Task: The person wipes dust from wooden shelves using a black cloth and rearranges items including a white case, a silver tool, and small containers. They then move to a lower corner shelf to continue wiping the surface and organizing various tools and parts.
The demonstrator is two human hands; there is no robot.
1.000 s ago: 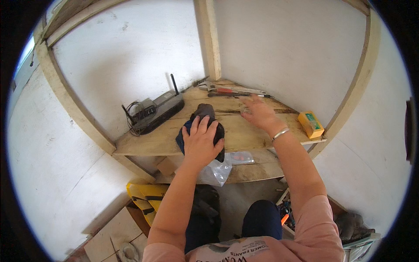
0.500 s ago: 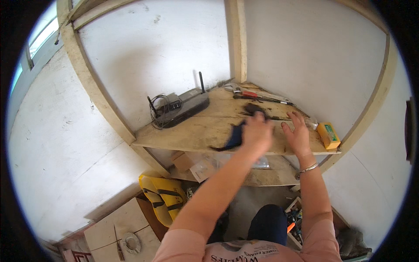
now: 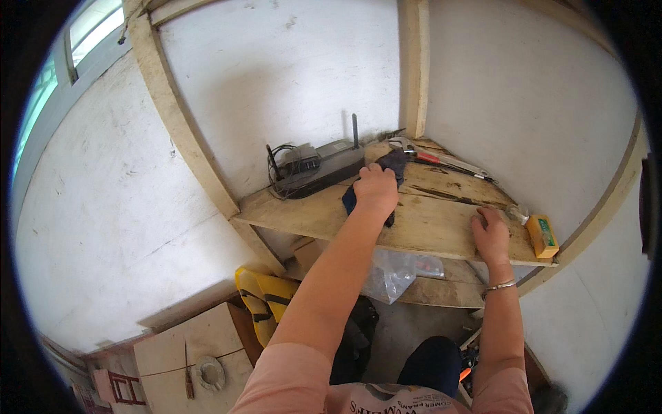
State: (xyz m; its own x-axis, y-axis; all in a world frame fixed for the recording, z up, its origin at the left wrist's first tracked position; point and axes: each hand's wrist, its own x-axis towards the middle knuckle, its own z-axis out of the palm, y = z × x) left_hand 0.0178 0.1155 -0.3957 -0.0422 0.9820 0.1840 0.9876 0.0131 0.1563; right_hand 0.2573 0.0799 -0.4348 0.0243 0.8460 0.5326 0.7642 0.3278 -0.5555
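My left hand (image 3: 378, 191) grips a dark blue cloth (image 3: 394, 165) and presses it on the wooden corner shelf (image 3: 431, 222), beside the router. Parts of the cloth spread out behind and in front of the fingers. Toward the shelf's right side, my right hand (image 3: 492, 233) rests near the front edge with its fingers apart and holds nothing. A yellow box (image 3: 543, 237) stands just to its right. The grey router (image 3: 324, 169) with two black antennas and a coiled cable sits left of the cloth.
An adjustable wrench (image 3: 401, 143) and a red-handled tool (image 3: 429, 158) lie along the back wall. A clear plastic bag (image 3: 389, 276) hangs over the lower shelf (image 3: 452, 292). Yellow padded gear (image 3: 261, 297) stands below left. A wooden post (image 3: 415, 69) rises at the corner.
My left hand has swept the cloth left and back, toward the router. My right hand has lowered onto the shelf. The whole view has shifted somewhat.
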